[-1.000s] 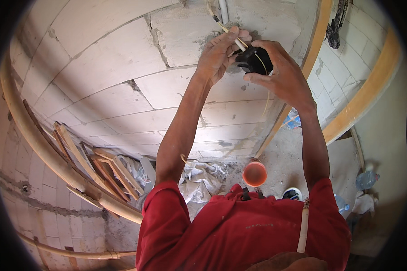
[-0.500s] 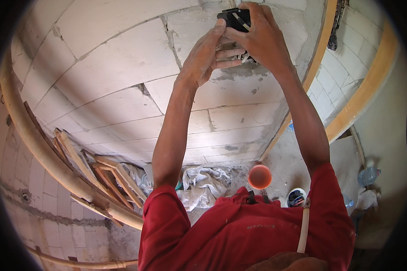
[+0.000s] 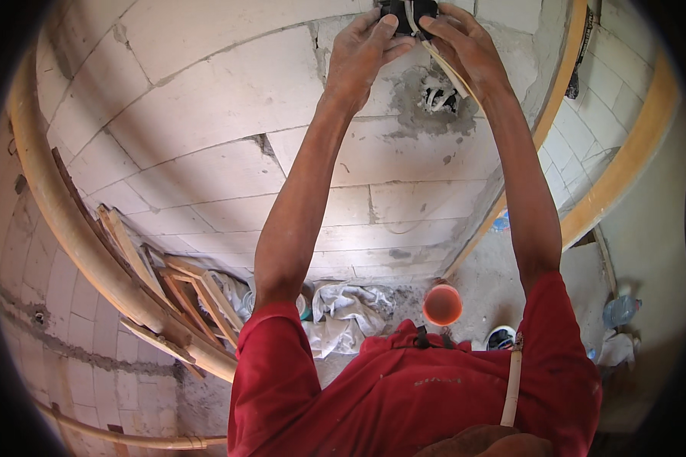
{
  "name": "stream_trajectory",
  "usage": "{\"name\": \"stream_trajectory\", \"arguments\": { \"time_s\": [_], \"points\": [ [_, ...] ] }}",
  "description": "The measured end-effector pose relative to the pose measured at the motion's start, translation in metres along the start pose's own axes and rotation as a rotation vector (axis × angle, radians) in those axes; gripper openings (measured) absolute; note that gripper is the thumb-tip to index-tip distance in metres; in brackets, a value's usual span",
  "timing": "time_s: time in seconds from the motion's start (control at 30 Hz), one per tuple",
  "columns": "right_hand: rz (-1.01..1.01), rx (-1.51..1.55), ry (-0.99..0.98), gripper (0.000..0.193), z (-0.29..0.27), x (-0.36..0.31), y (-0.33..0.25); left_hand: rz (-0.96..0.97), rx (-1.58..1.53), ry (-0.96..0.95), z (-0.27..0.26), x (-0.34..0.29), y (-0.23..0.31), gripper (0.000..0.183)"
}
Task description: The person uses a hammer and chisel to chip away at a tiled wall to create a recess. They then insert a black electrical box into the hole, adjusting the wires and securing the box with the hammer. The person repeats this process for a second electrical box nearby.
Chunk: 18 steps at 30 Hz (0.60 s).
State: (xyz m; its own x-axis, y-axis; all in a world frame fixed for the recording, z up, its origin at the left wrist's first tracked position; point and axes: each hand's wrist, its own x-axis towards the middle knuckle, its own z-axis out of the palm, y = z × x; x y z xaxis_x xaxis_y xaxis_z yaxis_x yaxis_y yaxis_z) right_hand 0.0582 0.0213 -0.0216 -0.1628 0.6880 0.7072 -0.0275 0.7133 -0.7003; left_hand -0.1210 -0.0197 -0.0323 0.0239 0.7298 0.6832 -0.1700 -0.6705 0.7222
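Note:
Both arms reach up along a pale block wall [image 3: 229, 99]. My left hand [image 3: 356, 65] grips the left side of a small black box-shaped piece [image 3: 425, 9], its thumb on the near face. On the other side, my right hand [image 3: 469, 55] holds the same piece with thumb and fingers. The top edge of the picture cuts part of it off. A whitish cable [image 3: 448, 70] runs across its middle and down past my right hand. Below sits a rough round hole [image 3: 440, 98] in grey mortar, with white wire ends inside.
A wooden post [image 3: 558, 84] stands right of the wall section. On the floor are an orange-red bucket [image 3: 442, 305], a white bucket [image 3: 501, 337], crumpled white sacking [image 3: 348, 311] and a plastic bottle [image 3: 621, 311]. Wooden boards [image 3: 202, 293] lean at the left, behind a curved-looking pole [image 3: 91, 251].
Both hands have moved the black piece upward, away from the mortared hole, which now shows in full. More of the cable is visible. My left fingers have drawn in around the piece.

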Motion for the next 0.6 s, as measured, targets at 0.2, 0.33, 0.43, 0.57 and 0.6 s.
{"name": "stream_trajectory", "arguments": {
  "time_s": [0.2, 0.33, 0.43, 0.57, 0.6],
  "points": [
    [0.241, 0.096, -0.022, 0.044, -0.037, 0.014, 0.009, 0.092, 0.1, -0.097, 0.004, -0.015, -0.015, 0.067],
    [0.178, 0.136, 0.094, 0.045, -0.023, 0.005, 0.007, 0.209, 0.543, 0.062, 0.008, -0.011, -0.007, 0.069],
    [0.123, 0.214, 0.177, 0.044, -0.001, 0.001, -0.011, 0.321, 0.747, 0.1, -0.003, 0.0, -0.005, 0.064],
    [0.048, 0.258, 0.113, 0.042, -0.001, 0.016, 0.008, 0.297, 0.677, 0.074, -0.009, 0.006, -0.007, 0.053],
    [0.008, 0.195, 0.134, 0.042, -0.002, 0.016, 0.008, 0.297, 0.681, 0.089, -0.007, 0.003, -0.008, 0.05]
  ]
}}
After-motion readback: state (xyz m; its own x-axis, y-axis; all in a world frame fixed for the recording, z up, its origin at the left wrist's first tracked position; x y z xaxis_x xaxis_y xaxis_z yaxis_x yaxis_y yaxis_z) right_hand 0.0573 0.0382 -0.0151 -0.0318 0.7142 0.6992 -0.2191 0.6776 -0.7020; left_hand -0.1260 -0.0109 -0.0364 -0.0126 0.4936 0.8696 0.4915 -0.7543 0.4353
